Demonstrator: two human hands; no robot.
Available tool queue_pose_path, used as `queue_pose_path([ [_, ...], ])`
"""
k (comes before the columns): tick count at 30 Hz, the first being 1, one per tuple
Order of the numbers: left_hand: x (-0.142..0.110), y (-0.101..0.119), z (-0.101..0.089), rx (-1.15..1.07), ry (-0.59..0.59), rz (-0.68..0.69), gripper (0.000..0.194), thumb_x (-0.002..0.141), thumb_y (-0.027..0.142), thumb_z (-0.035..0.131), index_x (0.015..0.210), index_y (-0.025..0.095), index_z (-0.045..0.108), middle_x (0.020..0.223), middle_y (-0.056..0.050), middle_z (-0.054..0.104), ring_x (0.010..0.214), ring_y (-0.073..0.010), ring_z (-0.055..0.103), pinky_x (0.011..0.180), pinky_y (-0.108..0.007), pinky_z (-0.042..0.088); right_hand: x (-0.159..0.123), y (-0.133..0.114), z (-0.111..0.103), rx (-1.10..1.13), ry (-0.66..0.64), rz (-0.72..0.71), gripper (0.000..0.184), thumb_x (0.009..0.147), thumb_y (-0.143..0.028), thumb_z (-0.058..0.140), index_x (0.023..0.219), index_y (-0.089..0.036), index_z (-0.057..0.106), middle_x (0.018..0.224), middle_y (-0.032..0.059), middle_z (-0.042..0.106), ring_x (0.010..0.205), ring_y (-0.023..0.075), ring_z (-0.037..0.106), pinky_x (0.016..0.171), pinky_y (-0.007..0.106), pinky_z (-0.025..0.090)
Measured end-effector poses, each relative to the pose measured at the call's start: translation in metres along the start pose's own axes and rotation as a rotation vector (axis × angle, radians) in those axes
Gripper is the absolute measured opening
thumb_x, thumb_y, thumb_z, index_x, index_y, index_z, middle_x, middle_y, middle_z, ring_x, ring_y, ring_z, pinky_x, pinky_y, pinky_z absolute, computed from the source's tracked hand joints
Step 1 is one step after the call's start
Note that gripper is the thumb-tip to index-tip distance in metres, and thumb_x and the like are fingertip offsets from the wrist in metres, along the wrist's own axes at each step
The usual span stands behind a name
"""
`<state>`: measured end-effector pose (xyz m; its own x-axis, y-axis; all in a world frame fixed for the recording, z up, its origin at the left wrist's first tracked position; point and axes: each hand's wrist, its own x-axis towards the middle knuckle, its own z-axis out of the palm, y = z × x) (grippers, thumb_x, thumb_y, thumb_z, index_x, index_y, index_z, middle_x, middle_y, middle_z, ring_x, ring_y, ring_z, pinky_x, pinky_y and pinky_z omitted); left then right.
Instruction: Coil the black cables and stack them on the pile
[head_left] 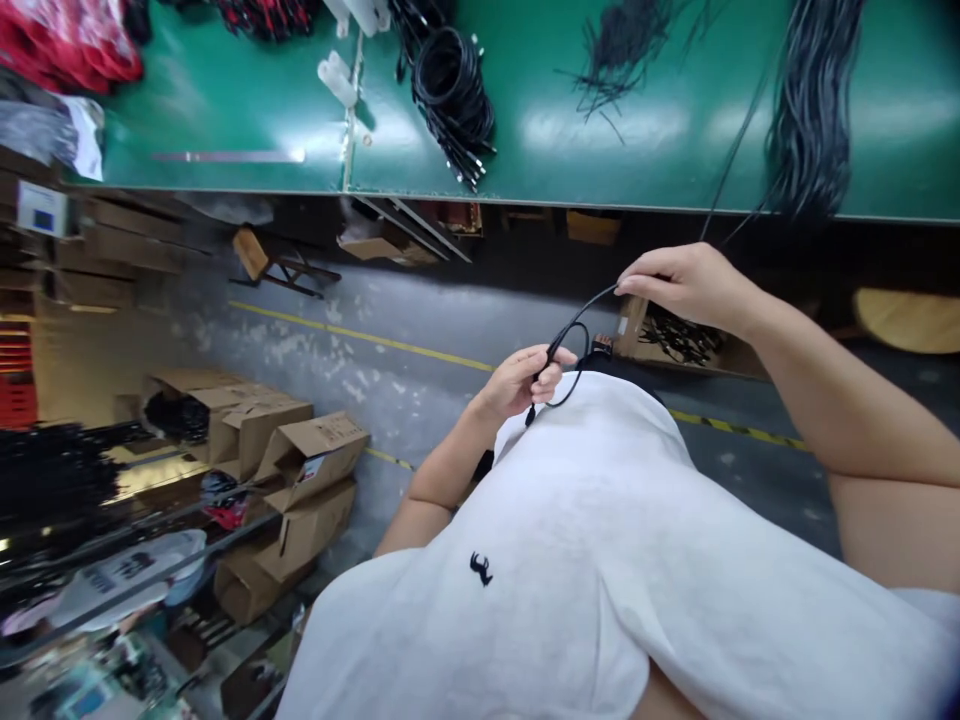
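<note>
A thin black cable (582, 322) runs between my two hands in front of my white shirt, with a small loop near the left one. My left hand (528, 380) is closed round it, and a connector end (530, 414) sticks out below the fingers. Further right and higher, my right hand (686, 283) pinches the cable between thumb and fingertips. Beyond the right hand, near the green table's (525, 160) front edge, hangs a thick bundle of long black cables (814, 110).
On the table lie a coiled bundle of black cables (450, 90), a heap of short black strands (626, 45), white plastic pieces (337, 78) and red bagged items (67, 45). A carton of dark cables (675, 335) stands under the table. Open cardboard boxes (259, 425) stand on the left.
</note>
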<state>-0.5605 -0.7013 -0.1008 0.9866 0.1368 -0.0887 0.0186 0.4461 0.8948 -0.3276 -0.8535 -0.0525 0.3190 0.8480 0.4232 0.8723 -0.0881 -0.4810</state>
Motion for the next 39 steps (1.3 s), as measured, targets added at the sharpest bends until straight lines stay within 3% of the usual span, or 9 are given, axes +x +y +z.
queue_pose_path([
  [8, 0.016, 0.022, 0.022, -0.039, -0.083, -0.159, 0.035, 0.079, 0.040, 0.076, 0.095, 0.010, 0.072, 0.050, 0.008, 0.039, 0.035, -0.0012, 0.026, 0.032, -0.013, 0.023, 0.018, 0.022, -0.004, 0.168, -0.190, -0.048, 0.040, 0.091, -0.056, 0.052, 0.092, -0.023, 0.076, 0.093, 0.0026, 0.075, 0.087, 0.0212, 0.067, 0.077, 0.030, 0.046],
  [11, 0.006, 0.038, 0.023, -0.114, -0.035, -0.105, 0.030, 0.086, 0.042, 0.069, 0.087, 0.012, 0.072, 0.041, 0.013, 0.022, 0.029, -0.0007, 0.010, 0.027, -0.012, 0.016, 0.029, 0.069, -0.009, 0.158, -0.201, -0.037, 0.042, 0.095, -0.051, 0.047, 0.101, -0.021, 0.074, 0.107, 0.0049, 0.074, 0.098, 0.0207, 0.065, 0.088, 0.030, 0.045],
  [14, -0.010, 0.059, 0.021, -0.269, 0.218, 0.104, 0.040, 0.096, 0.051, 0.051, 0.086, 0.017, 0.070, 0.038, 0.015, 0.008, 0.025, -0.0015, -0.001, 0.023, -0.011, 0.006, 0.019, 0.138, -0.027, -0.065, -0.154, 0.150, 0.044, 0.100, -0.038, 0.038, 0.109, -0.011, 0.073, 0.123, 0.0147, 0.069, 0.114, 0.0212, 0.060, 0.098, 0.029, 0.039],
  [17, -0.018, 0.069, 0.020, -0.397, 0.428, 0.187, 0.049, 0.103, 0.051, 0.033, 0.100, 0.019, 0.070, 0.038, 0.014, 0.012, 0.023, -0.0025, 0.000, 0.023, -0.011, 0.000, -0.010, 0.194, -0.050, -0.361, -0.239, 0.403, 0.039, 0.098, -0.028, 0.043, 0.113, -0.007, 0.072, 0.125, 0.0191, 0.067, 0.116, 0.0229, 0.058, 0.096, 0.031, 0.038],
  [20, -0.017, 0.067, 0.019, -0.452, 0.445, 0.171, 0.050, 0.106, 0.043, 0.028, 0.104, 0.016, 0.069, 0.039, 0.012, 0.018, 0.023, -0.0025, 0.002, 0.023, -0.011, 0.000, -0.037, 0.214, -0.064, -0.514, -0.241, 0.479, 0.032, 0.094, -0.024, 0.052, 0.114, -0.010, 0.074, 0.122, 0.0194, 0.069, 0.112, 0.0242, 0.059, 0.089, 0.033, 0.040],
  [25, -0.011, 0.069, 0.013, -0.416, 0.355, 0.171, 0.046, 0.106, 0.038, 0.030, 0.111, 0.015, 0.069, 0.043, 0.010, 0.028, 0.025, -0.0015, 0.013, 0.025, -0.010, 0.007, -0.033, 0.183, -0.068, -0.545, -0.093, 0.334, 0.034, 0.096, -0.029, 0.051, 0.118, -0.014, 0.072, 0.116, 0.0195, 0.070, 0.109, 0.0244, 0.060, 0.087, 0.034, 0.041],
  [30, 0.002, 0.067, 0.011, -0.251, 0.226, -0.025, 0.041, 0.104, 0.035, 0.039, 0.117, 0.010, 0.069, 0.053, 0.004, 0.049, 0.035, -0.0033, 0.039, 0.033, -0.012, 0.028, 0.004, 0.093, -0.046, -0.423, -0.140, 0.050, 0.049, 0.097, -0.041, 0.052, 0.139, -0.016, 0.058, 0.122, 0.0136, 0.068, 0.108, 0.0239, 0.062, 0.086, 0.032, 0.043],
  [34, 0.005, 0.057, 0.006, -0.165, 0.154, -0.068, 0.036, 0.098, 0.032, 0.052, 0.119, 0.008, 0.069, 0.061, 0.000, 0.060, 0.047, -0.0071, 0.055, 0.043, -0.016, 0.041, 0.031, 0.025, -0.023, -0.366, -0.235, -0.137, 0.044, 0.101, -0.042, 0.037, 0.133, -0.023, 0.062, 0.126, 0.0062, 0.068, 0.109, 0.0239, 0.064, 0.077, 0.032, 0.044],
  [39, -0.005, 0.056, -0.009, -0.207, 0.231, -0.031, 0.034, 0.097, 0.029, 0.052, 0.119, 0.009, 0.068, 0.064, 0.000, 0.061, 0.050, -0.0068, 0.057, 0.046, -0.016, 0.043, 0.047, 0.039, -0.036, -0.330, -0.052, 0.081, 0.043, 0.101, -0.047, 0.037, 0.119, -0.022, 0.067, 0.119, 0.0102, 0.070, 0.106, 0.0294, 0.062, 0.085, 0.039, 0.044],
])
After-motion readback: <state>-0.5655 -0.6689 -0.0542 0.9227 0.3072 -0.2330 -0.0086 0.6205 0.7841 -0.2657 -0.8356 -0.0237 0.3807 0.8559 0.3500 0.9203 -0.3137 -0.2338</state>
